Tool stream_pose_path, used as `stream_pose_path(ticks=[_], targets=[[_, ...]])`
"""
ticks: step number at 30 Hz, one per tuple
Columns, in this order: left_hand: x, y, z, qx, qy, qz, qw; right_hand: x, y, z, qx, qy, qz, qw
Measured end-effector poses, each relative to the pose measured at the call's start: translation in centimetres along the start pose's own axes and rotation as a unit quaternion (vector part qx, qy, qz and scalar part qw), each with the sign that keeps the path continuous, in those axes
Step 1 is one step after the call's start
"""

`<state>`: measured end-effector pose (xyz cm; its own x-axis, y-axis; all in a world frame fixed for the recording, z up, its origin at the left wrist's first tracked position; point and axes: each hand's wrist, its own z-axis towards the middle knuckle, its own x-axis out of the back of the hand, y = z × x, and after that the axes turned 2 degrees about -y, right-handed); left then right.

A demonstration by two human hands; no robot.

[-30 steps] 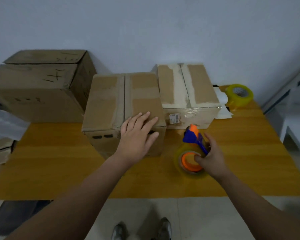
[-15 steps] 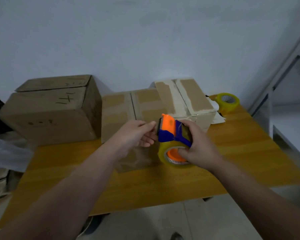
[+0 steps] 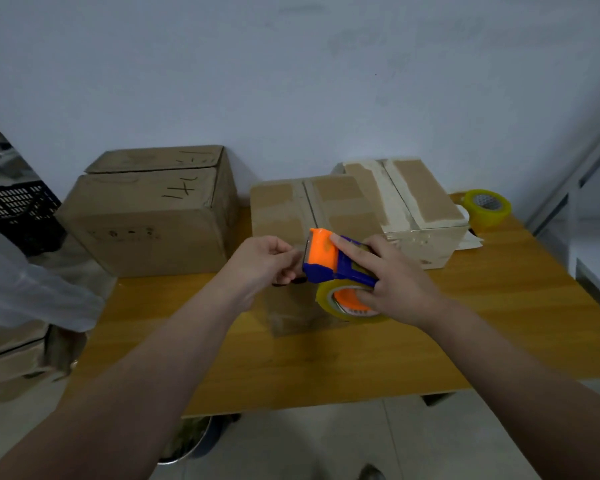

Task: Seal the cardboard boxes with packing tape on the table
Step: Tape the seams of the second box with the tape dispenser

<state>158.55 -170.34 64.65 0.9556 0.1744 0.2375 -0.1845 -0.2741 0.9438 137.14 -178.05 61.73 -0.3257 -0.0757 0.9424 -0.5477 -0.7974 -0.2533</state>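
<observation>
The right hand point(image 3: 395, 278) is clamped around the orange-and-blue tape dispenser point(image 3: 333, 265), held over the middle cardboard box point(image 3: 284, 209) on the table point(image 3: 499, 323). The left hand point(image 3: 260, 265) pinches together at the dispenser's front edge; whether it holds tape is unclear

Front of middle box point(image 3: 284, 209) hidden behind both hands and tape dispenser point(image 3: 336, 268); left fingertips point(image 3: 288, 271) blurred, grip on tape end unclear.
</observation>
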Motion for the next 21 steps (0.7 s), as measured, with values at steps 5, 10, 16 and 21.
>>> stream_pose_path(ticks=[5, 10, 16, 21], targets=[[3.6, -1.8, -0.7, 0.014, 0.068, 0.021, 0.997, 2.2, 1.3, -0.8, 0.005, -0.081, -0.024, 0.996], [4.8, -5.2, -1.4, 0.06, 0.149, 0.013, 0.987, 3.7, 1.5, -0.4, 0.026, -0.095, -0.224, 0.969], [3.3, -7.9, -0.8, 0.015, 0.27, 0.116, 0.956, 4.9, -1.9, 3.1, 0.094, -0.09, -0.36, 0.924], [3.5, -8.8, 0.1, 0.022, 0.299, 0.093, 0.949, 4.9, -4.1, 5.4, 0.106, -0.107, -0.4, 0.904]])
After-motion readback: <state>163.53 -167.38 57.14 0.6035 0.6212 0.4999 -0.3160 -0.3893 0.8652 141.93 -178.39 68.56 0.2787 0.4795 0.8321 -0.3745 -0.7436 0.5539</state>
